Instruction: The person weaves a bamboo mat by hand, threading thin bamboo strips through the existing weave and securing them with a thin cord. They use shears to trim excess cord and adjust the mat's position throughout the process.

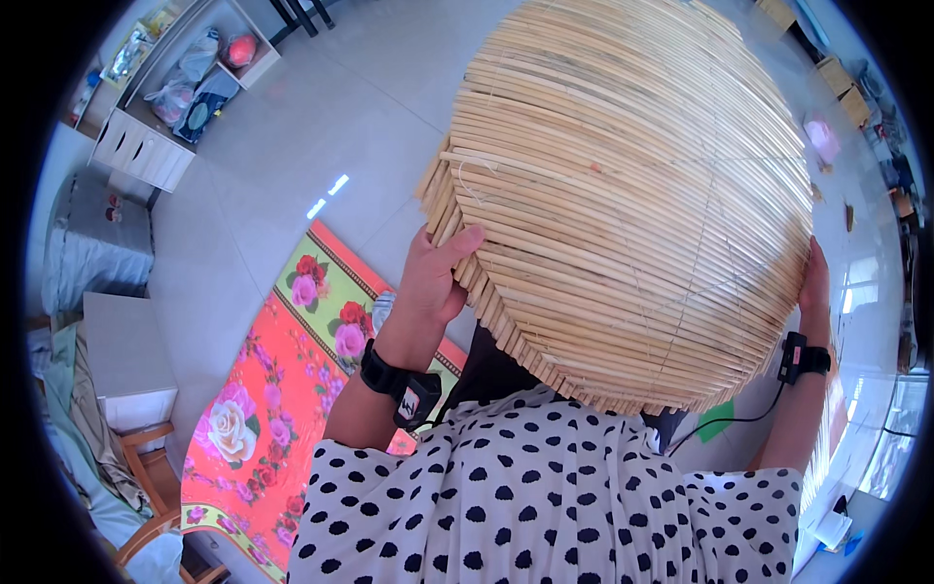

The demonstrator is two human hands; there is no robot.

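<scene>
My left hand (440, 268) grips the left edge of a large rounded mat of pale, thin sticks (628, 195), its thumb lying over the stick ends. My right hand (813, 273) holds the mat's right edge, its fingertips partly hidden behind it. The mat is raised in front of my body and covers much of the view. Thin threads run across its sticks, with a loose strand near the upper left. Black straps with small devices are on both my wrists.
A red floral mat (243, 428) lies on the tiled floor at left. Along the left wall are shelving (146, 151) with bags, a grey covered block (97, 243) and a wooden chair (146, 438). Boxes (842, 88) and a pink bag (820, 136) sit at the far right.
</scene>
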